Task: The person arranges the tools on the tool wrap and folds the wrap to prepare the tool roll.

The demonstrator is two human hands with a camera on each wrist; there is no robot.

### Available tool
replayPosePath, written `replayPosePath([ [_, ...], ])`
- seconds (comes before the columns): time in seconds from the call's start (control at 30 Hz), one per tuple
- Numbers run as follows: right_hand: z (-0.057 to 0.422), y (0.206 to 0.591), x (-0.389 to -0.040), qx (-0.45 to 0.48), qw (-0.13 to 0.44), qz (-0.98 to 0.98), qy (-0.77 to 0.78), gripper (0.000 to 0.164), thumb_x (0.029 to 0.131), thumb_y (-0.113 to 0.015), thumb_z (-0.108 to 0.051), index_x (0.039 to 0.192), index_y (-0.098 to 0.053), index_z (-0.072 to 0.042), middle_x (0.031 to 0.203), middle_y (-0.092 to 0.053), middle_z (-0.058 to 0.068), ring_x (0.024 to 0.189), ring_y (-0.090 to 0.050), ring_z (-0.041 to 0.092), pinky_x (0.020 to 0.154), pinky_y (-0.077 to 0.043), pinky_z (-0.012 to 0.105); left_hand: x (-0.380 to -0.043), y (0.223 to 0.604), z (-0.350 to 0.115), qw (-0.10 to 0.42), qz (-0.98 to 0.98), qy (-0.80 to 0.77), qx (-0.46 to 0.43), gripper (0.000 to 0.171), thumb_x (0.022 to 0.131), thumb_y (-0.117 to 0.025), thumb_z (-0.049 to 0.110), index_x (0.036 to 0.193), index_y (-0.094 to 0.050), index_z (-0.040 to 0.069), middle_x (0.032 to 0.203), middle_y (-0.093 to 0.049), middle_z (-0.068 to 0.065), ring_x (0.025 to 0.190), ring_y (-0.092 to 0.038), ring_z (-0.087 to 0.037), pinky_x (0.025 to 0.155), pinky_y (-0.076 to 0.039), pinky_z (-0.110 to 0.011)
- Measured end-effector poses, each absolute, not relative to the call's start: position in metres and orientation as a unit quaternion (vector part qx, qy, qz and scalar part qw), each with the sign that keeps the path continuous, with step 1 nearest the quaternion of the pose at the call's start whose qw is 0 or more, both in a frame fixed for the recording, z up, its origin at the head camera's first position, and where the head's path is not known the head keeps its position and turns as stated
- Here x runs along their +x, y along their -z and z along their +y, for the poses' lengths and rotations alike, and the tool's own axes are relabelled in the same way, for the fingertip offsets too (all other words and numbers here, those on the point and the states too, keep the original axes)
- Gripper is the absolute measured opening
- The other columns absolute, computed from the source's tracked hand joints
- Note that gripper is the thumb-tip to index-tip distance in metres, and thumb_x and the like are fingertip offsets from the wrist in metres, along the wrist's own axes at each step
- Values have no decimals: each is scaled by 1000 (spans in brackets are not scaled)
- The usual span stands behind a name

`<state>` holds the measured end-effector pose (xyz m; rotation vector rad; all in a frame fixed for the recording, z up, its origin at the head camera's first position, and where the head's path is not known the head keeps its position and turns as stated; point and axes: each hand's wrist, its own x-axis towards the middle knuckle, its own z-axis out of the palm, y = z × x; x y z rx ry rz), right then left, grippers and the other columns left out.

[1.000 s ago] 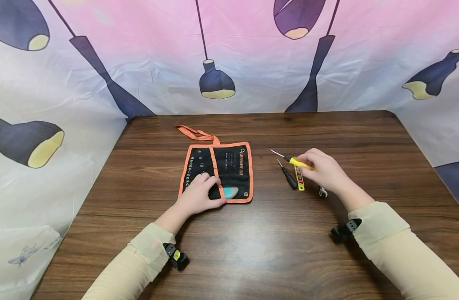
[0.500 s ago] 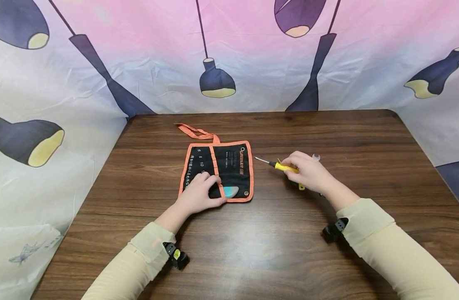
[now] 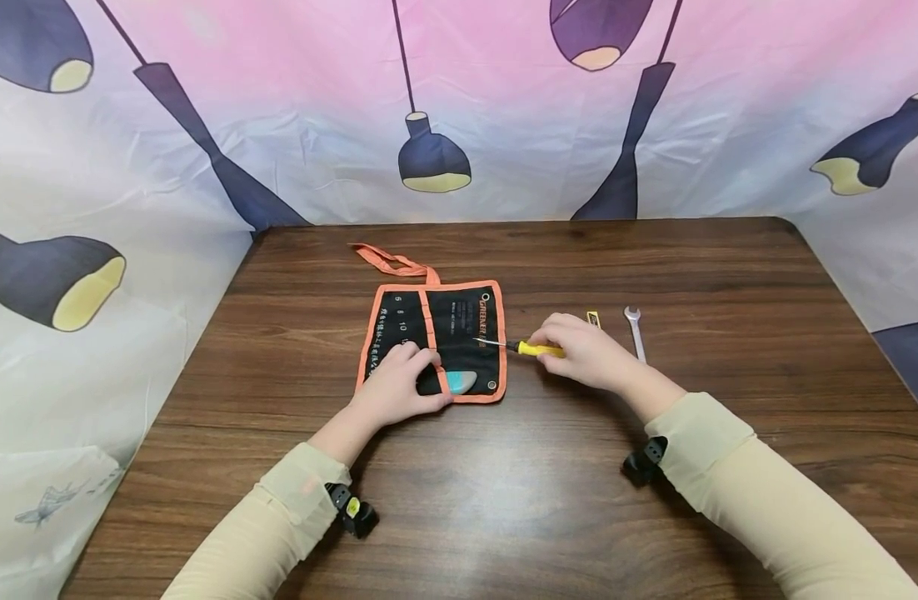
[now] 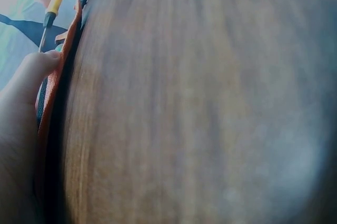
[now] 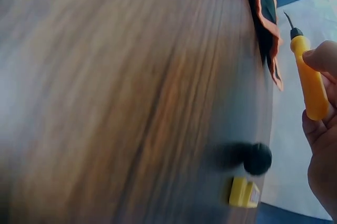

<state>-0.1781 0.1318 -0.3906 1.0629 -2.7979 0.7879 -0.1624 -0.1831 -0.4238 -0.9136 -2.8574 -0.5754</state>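
A black tool pouch [image 3: 466, 333] with orange trim lies flat on the table in the head view. My left hand [image 3: 399, 385] grips its near edge and pocket strip, thumb on the orange border. Beside the thumb, a rounded teal and grey end [image 3: 461, 382] pokes out of the pocket. My right hand [image 3: 586, 350] holds a yellow-handled screwdriver [image 3: 537, 349], its thin shaft pointing left over the pouch. The right wrist view shows the thumb and fingers wrapped on the yellow handle [image 5: 311, 90], with the pouch [image 5: 266, 13] beyond the tip.
An open-ended wrench [image 3: 635, 329] lies right of my right hand. A yellow labelled tool [image 3: 593, 318] is mostly hidden behind that hand. The right wrist view has a black screwdriver's handle end [image 5: 258, 159] near it. An orange strap [image 3: 391, 262] trails behind the pouch.
My right hand has carried the yellow screwdriver left from beside the loose tools until its tip overlaps the pouch. The wrench has come into fuller view. My left hand stays put.
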Motion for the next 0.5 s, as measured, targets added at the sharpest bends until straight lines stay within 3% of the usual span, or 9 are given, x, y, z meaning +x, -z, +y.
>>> replayPosePath([
  [0.5,104,399,-183,386,-10,-893,-232,18,85,-63,-9,103,-68,-8,96,-59,0,89,-52,16,81,-43,36,-162,423,-183,39,-936,183,-297,44,75,-69,49,105,-61,18,89,-47,0,79,-41,-18,69,-36,-33],
])
